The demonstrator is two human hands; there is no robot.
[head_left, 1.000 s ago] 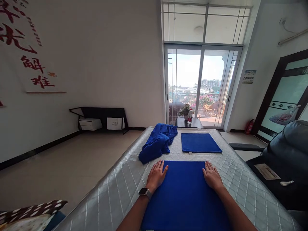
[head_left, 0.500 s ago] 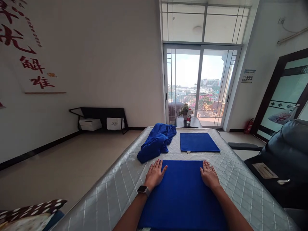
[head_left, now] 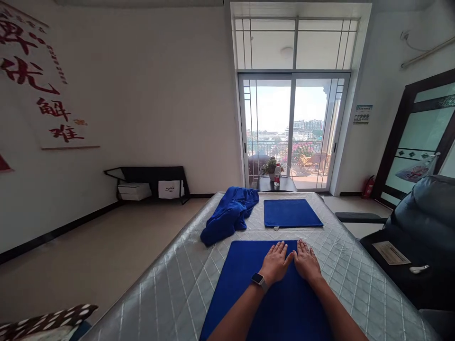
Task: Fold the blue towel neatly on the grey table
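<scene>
A flat blue cloth (head_left: 234, 279) lies spread on the quilted silver mattress (head_left: 159, 284) in front of me. Both palms rest on it near its far right corner. My left hand (head_left: 276, 263), with a watch on the wrist, lies flat with fingers stretched forward and its thumb by the other thumb. My right hand (head_left: 307, 261) is flat at the right edge, fingers also extended. Beyond them is a smaller folded blue cloth (head_left: 293, 212) with a white tag. To its left sits a crumpled blue cloth (head_left: 231, 215).
A black armchair (head_left: 419, 227) stands to the right, with a card (head_left: 391, 252) on its seat. Past the mattress are a small table (head_left: 276, 185) with a plant and bottle, and a sliding glass door (head_left: 293, 132). A black bench (head_left: 152, 175) stands by the left wall.
My left hand has slid right across the blue cloth, from its left edge to beside my right hand. My right hand stays at the right edge. The view has tilted slightly upward.
</scene>
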